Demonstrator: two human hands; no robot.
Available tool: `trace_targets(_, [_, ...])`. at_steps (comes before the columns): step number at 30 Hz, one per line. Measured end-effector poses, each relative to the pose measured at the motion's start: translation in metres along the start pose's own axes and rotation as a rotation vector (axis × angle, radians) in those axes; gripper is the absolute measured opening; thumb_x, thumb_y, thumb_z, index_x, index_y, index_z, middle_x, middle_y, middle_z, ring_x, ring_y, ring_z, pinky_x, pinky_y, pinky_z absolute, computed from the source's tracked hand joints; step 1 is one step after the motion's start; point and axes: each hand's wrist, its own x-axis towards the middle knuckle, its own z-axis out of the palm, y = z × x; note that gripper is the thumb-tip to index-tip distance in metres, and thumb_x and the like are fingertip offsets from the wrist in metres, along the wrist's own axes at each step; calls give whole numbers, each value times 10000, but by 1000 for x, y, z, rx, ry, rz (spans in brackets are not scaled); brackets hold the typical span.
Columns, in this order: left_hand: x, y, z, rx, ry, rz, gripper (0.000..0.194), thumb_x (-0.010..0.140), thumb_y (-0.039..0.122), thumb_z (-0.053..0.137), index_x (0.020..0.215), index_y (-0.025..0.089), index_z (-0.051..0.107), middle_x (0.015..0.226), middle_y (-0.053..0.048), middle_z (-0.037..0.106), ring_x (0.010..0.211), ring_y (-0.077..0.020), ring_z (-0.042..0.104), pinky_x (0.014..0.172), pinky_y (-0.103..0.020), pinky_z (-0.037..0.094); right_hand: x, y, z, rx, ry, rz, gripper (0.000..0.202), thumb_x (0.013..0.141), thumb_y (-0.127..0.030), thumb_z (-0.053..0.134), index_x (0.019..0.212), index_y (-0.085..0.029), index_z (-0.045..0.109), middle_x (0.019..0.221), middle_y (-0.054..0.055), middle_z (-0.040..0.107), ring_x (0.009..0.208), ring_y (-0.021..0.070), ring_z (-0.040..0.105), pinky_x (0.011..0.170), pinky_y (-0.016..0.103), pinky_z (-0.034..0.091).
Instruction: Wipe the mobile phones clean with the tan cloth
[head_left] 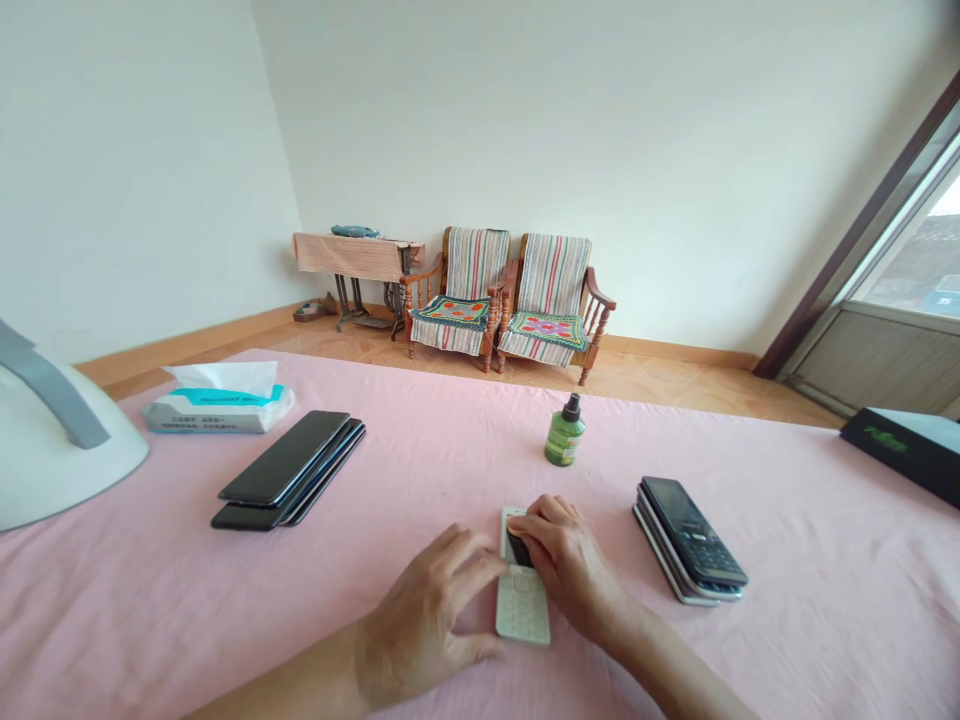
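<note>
Counter (420, 440) under a pink cloth fills the lower view, and a white domed appliance (52, 440) with a grey arm sits at its left edge. Beyond it, on the wooden floor by the far wall, stand two wooden armchairs (510, 300) with striped covers and a small treadle table (360, 265) draped in pink. A dark box (904, 450) lies on the counter's right edge.

One pack of tissues (221, 400) rests far left, and just beside it is a stack of black smartphones (289, 470), at least three, fanned slightly. To the right lies a stack of keypad phones (690, 540), about three, the exact count hard to tell. One green spray bottle (565, 432) stands upright between the stacks, behind the hands.

A white keypad phone (521, 600) lies flat near the front edge. The left hand (427, 615) rests against its left side with fingers loosely spread, steadying it. The right hand (562, 555) is curled narrowly over the phone's upper part, fingertips pressing a small dark thing onto the screen; I cannot tell what it is. Nothing blocks either hand.
</note>
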Motion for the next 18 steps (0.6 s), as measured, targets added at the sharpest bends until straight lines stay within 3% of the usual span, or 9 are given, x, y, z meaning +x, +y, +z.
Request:
trace_targets(3, [-6, 3, 2, -12, -12, 92, 423, 774, 233, 792, 1152, 188, 607, 1125, -84, 611, 1061, -254, 556, 964, -397, 477, -1, 0, -1, 9, 3, 15, 254, 897, -27, 509, 915, -202, 692, 870, 52, 585, 837, 190, 511, 761, 304, 381])
trace_targets(7, [-4, 5, 3, -35, -8, 48, 353, 811, 191, 744, 1145, 195, 628, 1125, -81, 635, 1038, -249, 605, 929, -376, 526, 2, 1, -6, -10, -12, 42, 265, 898, -31, 503, 886, -216, 693, 862, 39, 585, 825, 183, 516, 776, 312, 364])
trace_targets(18, [-3, 8, 18, 101, 19, 25, 407, 753, 220, 808, 1117, 206, 627, 1061, -55, 664, 970, -254, 625, 887, -365, 547, 8, 1, 1, 98, -24, 27, 294, 855, 12, 511, 853, -219, 693, 855, 28, 610, 833, 186, 510, 780, 334, 351])
